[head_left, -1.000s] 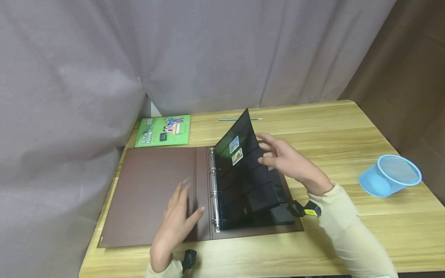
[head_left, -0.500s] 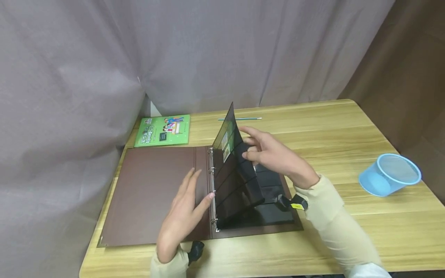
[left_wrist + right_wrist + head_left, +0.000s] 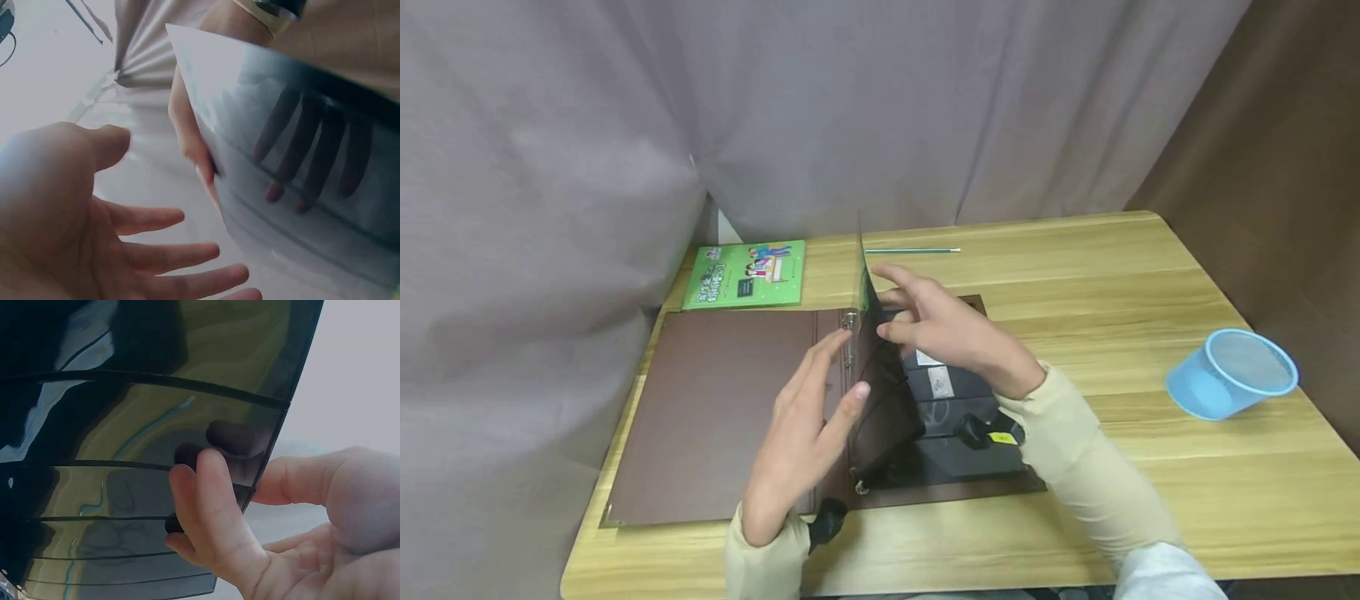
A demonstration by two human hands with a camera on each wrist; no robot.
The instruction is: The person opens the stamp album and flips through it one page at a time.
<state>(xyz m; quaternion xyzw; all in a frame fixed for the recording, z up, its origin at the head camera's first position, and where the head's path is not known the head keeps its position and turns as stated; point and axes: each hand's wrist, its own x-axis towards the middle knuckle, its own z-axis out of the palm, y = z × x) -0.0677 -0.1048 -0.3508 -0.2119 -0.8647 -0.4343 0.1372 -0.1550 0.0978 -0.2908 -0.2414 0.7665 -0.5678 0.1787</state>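
Note:
A stamp album (image 3: 722, 400) with a brown cover lies open on the table. One glossy black page (image 3: 886, 408) stands nearly upright on the metal rings. My right hand (image 3: 936, 329) pinches its outer edge; in the right wrist view, thumb and fingers (image 3: 219, 500) lie on opposite faces of the page. The left hand (image 3: 805, 429) hovers left of the page with fingers extended, holding nothing. In the left wrist view, its palm faces the shiny sheet, which mirrors the fingers. Beneath, another black page shows pale stamps (image 3: 940, 382) in its strips, partly hidden by the right hand.
A green book (image 3: 745, 275) lies behind the album's left cover. Farther back lies a pencil (image 3: 913, 251). A blue mesh cup (image 3: 1228, 375) rests tilted at the right of the wooden table (image 3: 1097, 300). Grey cloth (image 3: 850, 108) hangs behind.
My right hand has swung the page leftward from a lean to nearly upright, uncovering stamps on the page below. The left hand has moved right and up, closer to the page.

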